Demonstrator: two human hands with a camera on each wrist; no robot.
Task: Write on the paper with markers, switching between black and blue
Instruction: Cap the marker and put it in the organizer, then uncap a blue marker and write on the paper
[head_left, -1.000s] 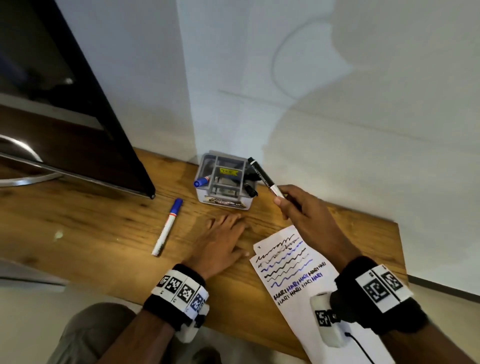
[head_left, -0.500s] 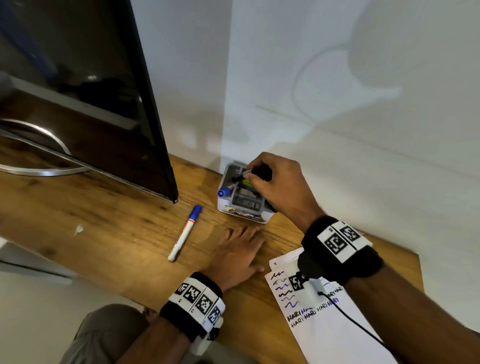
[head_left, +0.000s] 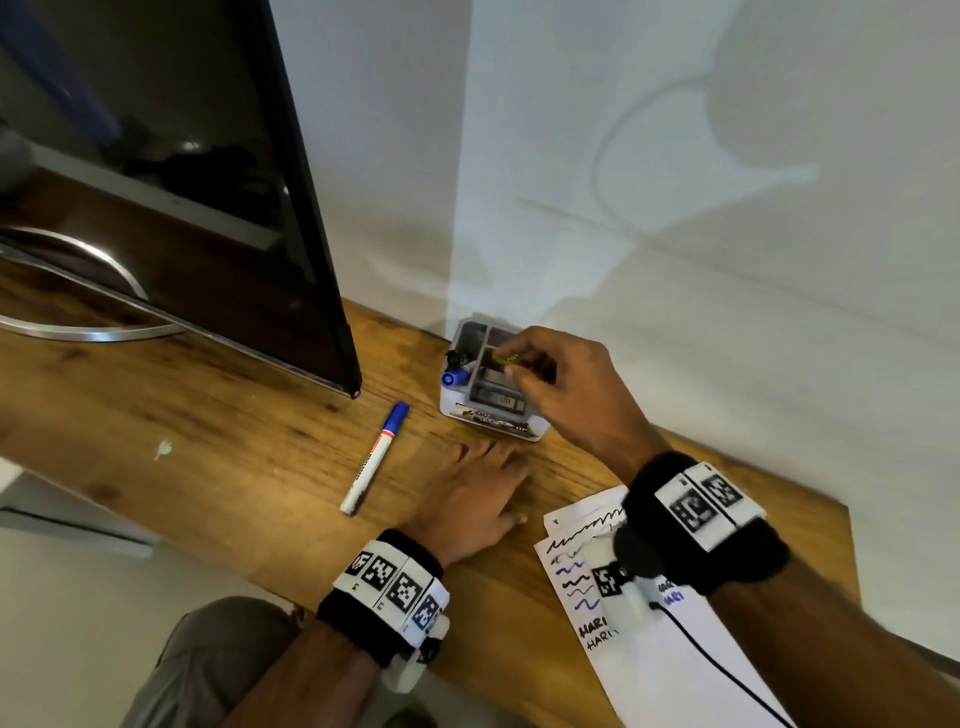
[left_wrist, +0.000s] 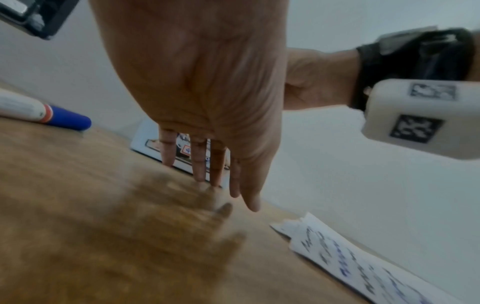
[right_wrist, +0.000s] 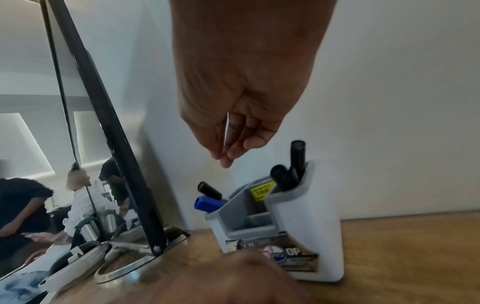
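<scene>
Since half a second ago, right hand (head_left: 563, 387) has let go of the black marker (right_wrist: 297, 159), which now stands in the rear slot of the pen holder (right_wrist: 306, 224); hand hovers just above the holder, fingers loosely bunched, holding nothing. Left hand (head_left: 470, 501) unchanged: flat, fingers straight, palm down on the desk (head_left: 234, 467) between the blue marker (head_left: 375, 451) and the paper (head_left: 670, 670). Desk: warm brown wood, visible grain, one pale fleck near its left edge; set against a plain matte white wall. Holder: white plastic shell, grey compartmented insert, yellow sticker inside, printed label on front; a blue cap and further black caps poke out of its slots. Blue marker lies loose on the desk left of the left hand, white cylindrical barrel, blue cap pointing toward the wall. Paper: white sheet, top edge ragged, rows of black and blue squiggles and lettering, partly hidden under the right wrist. Monitor (head_left: 208, 171): glossy black panel on a curved silver foot, left of the holder.
</scene>
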